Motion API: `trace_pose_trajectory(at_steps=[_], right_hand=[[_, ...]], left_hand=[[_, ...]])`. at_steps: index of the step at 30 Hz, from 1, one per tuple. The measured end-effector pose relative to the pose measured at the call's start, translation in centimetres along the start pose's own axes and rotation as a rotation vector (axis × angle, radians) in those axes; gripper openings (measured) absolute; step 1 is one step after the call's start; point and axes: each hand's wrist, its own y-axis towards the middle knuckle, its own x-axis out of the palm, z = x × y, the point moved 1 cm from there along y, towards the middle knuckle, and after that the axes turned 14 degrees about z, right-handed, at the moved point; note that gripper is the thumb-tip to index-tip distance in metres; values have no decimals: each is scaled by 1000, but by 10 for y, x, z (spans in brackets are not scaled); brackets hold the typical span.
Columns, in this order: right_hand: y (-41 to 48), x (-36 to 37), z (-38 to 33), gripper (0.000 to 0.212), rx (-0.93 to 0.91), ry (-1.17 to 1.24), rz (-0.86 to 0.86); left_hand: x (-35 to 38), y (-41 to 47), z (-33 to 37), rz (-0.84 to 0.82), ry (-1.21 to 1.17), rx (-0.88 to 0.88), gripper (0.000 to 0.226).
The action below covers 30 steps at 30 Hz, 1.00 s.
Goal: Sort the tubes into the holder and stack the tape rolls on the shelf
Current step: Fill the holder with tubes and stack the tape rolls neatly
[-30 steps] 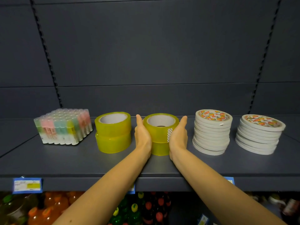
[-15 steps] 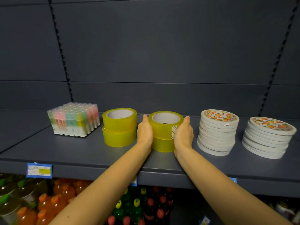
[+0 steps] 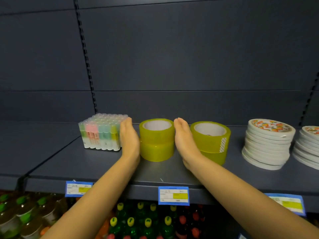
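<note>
Two stacks of yellow tape rolls stand on the dark shelf [image 3: 86, 163]. My left hand [image 3: 128, 138] and my right hand [image 3: 183, 140] flank the left yellow stack [image 3: 156, 140], fingers straight, palms facing it. The right yellow stack [image 3: 213, 140] stands just right of my right hand, partly hidden by it. A block of pastel tubes in a holder [image 3: 100, 133] stands upright at the left, just behind my left hand. Two stacks of flat white tape rolls are at the right: a nearer white stack [image 3: 268, 144] and a far white stack [image 3: 309, 145] cut by the frame edge.
Blue and yellow price tags [image 3: 173, 195] hang on the shelf's front edge. Below it stand several drink bottles [image 3: 138, 221] with green, yellow and red caps. A dark back panel [image 3: 172, 57] rises behind the goods.
Both hands left the right yellow stack and moved left; they now flank the left yellow stack. The view has shifted, so everything sits further right in the frame.
</note>
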Motion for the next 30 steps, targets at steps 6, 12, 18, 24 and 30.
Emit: trace_pose_trajectory(at_steps=[6, 12, 18, 24, 30], right_hand=[[11, 30, 13, 63, 383, 70, 44], [7, 41, 19, 66, 429, 82, 257], [5, 44, 19, 66, 422, 29, 320], [-1, 41, 24, 62, 428, 79, 401], [-1, 44, 28, 59, 413, 129, 454]], left_hand=[[13, 18, -27, -247, -37, -314, 56], [12, 15, -27, -179, 30, -239, 62], [9, 16, -32, -208, 56, -340, 66], [9, 11, -36, -223, 39, -351, 66], [6, 7, -32, -227, 27, -344, 64]])
